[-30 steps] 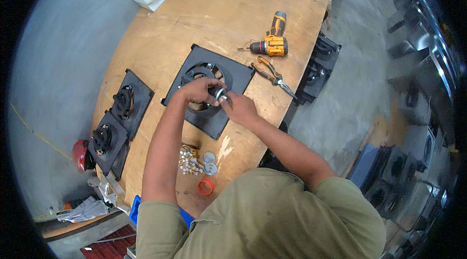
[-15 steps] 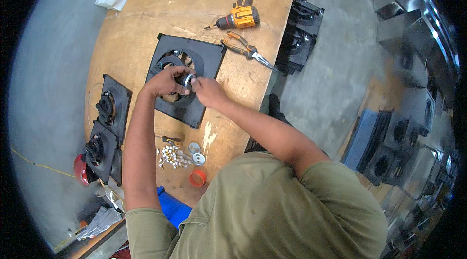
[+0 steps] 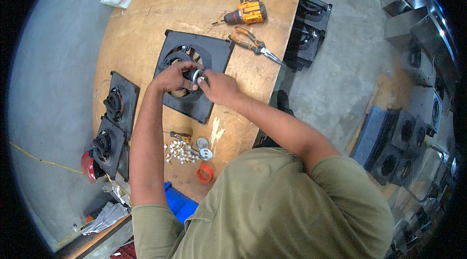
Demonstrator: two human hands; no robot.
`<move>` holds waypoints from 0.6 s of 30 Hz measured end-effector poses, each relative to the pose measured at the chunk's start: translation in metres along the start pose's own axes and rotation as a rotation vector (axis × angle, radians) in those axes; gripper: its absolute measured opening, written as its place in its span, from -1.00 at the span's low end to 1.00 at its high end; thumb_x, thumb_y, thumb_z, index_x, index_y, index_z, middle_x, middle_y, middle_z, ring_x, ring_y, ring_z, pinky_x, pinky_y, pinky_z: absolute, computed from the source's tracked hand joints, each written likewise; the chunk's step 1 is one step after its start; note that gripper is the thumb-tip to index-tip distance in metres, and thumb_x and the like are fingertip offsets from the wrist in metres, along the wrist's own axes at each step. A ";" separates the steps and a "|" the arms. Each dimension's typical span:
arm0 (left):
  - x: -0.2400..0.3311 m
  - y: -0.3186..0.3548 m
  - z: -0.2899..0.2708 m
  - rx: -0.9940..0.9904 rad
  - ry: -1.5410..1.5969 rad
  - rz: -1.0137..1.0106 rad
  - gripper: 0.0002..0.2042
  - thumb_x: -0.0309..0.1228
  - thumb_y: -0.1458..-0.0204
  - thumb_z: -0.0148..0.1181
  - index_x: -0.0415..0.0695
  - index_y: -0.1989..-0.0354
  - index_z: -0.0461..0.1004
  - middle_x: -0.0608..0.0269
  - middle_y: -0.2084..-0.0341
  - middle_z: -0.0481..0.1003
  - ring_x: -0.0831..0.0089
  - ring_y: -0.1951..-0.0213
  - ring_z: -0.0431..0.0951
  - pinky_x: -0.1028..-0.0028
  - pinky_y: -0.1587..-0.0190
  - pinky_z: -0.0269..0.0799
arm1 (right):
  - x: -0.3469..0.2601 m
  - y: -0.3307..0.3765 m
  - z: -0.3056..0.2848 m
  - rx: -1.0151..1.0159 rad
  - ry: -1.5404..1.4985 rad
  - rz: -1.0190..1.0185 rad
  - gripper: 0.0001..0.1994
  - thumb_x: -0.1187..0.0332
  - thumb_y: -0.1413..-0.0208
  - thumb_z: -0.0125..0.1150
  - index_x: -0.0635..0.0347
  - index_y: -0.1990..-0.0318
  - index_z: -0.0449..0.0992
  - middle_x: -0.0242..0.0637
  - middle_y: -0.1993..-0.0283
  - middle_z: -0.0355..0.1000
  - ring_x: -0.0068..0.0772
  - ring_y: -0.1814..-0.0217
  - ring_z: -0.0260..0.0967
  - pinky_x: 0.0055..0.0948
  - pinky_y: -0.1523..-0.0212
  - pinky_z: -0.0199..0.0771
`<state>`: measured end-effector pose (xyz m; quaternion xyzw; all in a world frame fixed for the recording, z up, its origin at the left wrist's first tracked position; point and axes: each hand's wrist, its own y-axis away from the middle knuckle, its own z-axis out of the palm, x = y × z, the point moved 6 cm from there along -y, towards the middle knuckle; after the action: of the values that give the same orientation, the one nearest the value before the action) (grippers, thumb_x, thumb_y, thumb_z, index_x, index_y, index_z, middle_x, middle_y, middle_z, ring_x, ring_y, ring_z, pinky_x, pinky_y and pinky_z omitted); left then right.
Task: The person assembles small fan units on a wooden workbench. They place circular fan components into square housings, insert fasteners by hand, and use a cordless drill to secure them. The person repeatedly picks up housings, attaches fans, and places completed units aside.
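At bench centre, both my hands meet over the black fan plate (image 3: 194, 71). Left hand (image 3: 170, 78) curls round a small dark round part with a silver ring (image 3: 196, 75), fingers closed on it. Right hand (image 3: 220, 87) pinches the same part from 3 o'clock, fingertips together on the ring. The part sits right above the plate's round opening, just inboard of its 5 o'clock rim.

Doing it well, my read: keep the ring square to the opening, steady the body with the left, turn or press with the right only. Keep wrists low so the view stays open; right now knuckles hide the seat, so I cannot tell if it is home.

Room: pliers (image 3: 255, 47) lie near the plate's 2 o'clock corner, drill (image 3: 249, 9) beyond at 1 o'clock. Two more black plates (image 3: 114, 122) sit at 8 o'clock near the bench edge. Loose white fittings (image 3: 181, 152), discs and a red cap (image 3: 205, 173) lie at 6 o'clock, under my left forearm, easy to sweep off. Bench edge runs close at 4 o'clock; best free wood is at 11 o'clock.
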<state>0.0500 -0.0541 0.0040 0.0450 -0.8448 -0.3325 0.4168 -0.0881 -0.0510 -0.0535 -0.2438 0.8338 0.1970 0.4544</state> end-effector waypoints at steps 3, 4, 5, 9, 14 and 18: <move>0.000 -0.001 -0.001 0.018 0.013 0.002 -0.30 -0.57 0.34 0.55 -0.08 -0.12 0.45 0.35 0.04 0.53 0.43 -0.02 0.47 0.40 -0.17 0.34 | -0.001 0.002 0.005 -0.062 0.010 -0.016 -0.56 0.04 -0.28 -0.13 0.27 0.25 0.52 0.06 0.26 0.54 0.15 0.16 0.50 0.09 0.12 0.43; 0.000 -0.001 -0.001 0.015 -0.001 0.011 -0.31 -0.57 0.33 0.55 -0.09 -0.11 0.46 0.34 0.04 0.53 0.43 -0.02 0.47 0.41 -0.17 0.34 | 0.001 0.001 0.004 -0.051 -0.118 0.016 -0.58 0.04 -0.28 -0.11 0.26 0.19 0.49 0.05 0.25 0.54 0.15 0.15 0.50 0.09 0.11 0.44; 0.001 -0.001 0.000 0.011 -0.014 0.019 -0.32 -0.57 0.32 0.54 -0.10 -0.11 0.46 0.33 0.04 0.54 0.43 -0.03 0.47 0.41 -0.16 0.34 | 0.002 -0.001 0.007 -0.093 -0.240 0.043 -0.59 0.04 -0.28 -0.10 0.25 0.14 0.46 0.04 0.24 0.54 0.15 0.14 0.50 0.09 0.11 0.45; 0.002 0.001 0.000 0.013 -0.037 0.012 -0.34 -0.57 0.31 0.53 -0.14 -0.11 0.45 0.30 0.04 0.54 0.43 -0.04 0.48 0.41 -0.16 0.34 | 0.004 -0.004 0.004 -0.068 -0.040 0.035 -0.65 0.09 -0.29 -0.10 0.23 0.14 0.43 0.01 0.26 0.53 0.14 0.14 0.50 0.07 0.13 0.48; 0.002 0.001 -0.001 0.002 -0.038 0.045 -0.30 -0.53 0.36 0.56 -0.10 -0.11 0.46 0.30 0.11 0.58 0.42 0.01 0.50 0.41 -0.14 0.35 | 0.003 -0.004 0.003 -0.078 -0.211 0.073 -0.61 0.08 -0.30 -0.08 0.26 0.26 0.47 0.00 0.34 0.52 0.10 0.20 0.51 0.00 0.19 0.49; 0.000 0.001 -0.001 -0.005 -0.042 0.050 -0.31 -0.51 0.34 0.56 -0.05 -0.11 0.46 0.29 0.05 0.56 0.40 -0.03 0.49 0.40 -0.16 0.33 | 0.004 -0.001 0.009 -0.196 -0.355 0.185 -0.64 0.10 -0.30 -0.08 0.26 0.23 0.45 -0.01 0.35 0.50 0.04 0.24 0.51 -0.08 0.25 0.50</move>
<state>0.0505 -0.0538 0.0055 0.0160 -0.8534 -0.3248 0.4073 -0.0840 -0.0481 -0.0618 -0.1710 0.7365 0.3578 0.5480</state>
